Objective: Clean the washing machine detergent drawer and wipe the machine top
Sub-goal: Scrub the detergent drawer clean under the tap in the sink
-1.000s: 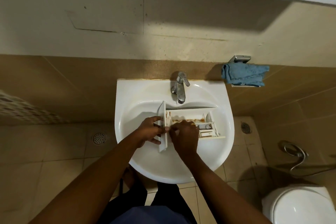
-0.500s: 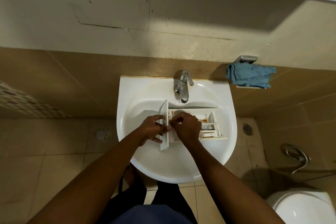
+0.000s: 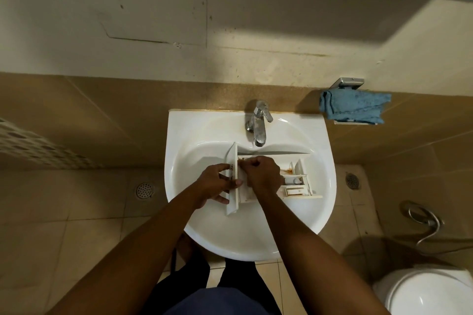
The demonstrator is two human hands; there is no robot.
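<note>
Sink (image 3: 256, 245): white; holds detergent drawer (image 3: 298, 190) lying across the basin below tap (image 3: 258, 126), position unchanged.
Left hand (image 3: 213, 184): grips drawer's front panel, as before.
Right hand (image 3: 263, 174): fingers curled inside drawer, shifted tapward since a second ago; anything held, indeterminable.

A white ceramic wash basin (image 3: 256, 235) with a chrome lever tap (image 3: 259, 126) hangs on a beige tiled wall (image 3: 102, 115), with a white toilet (image 3: 430, 294), a coiled metal hose (image 3: 426, 221) and a round floor drain (image 3: 144, 190) nearby.
</note>
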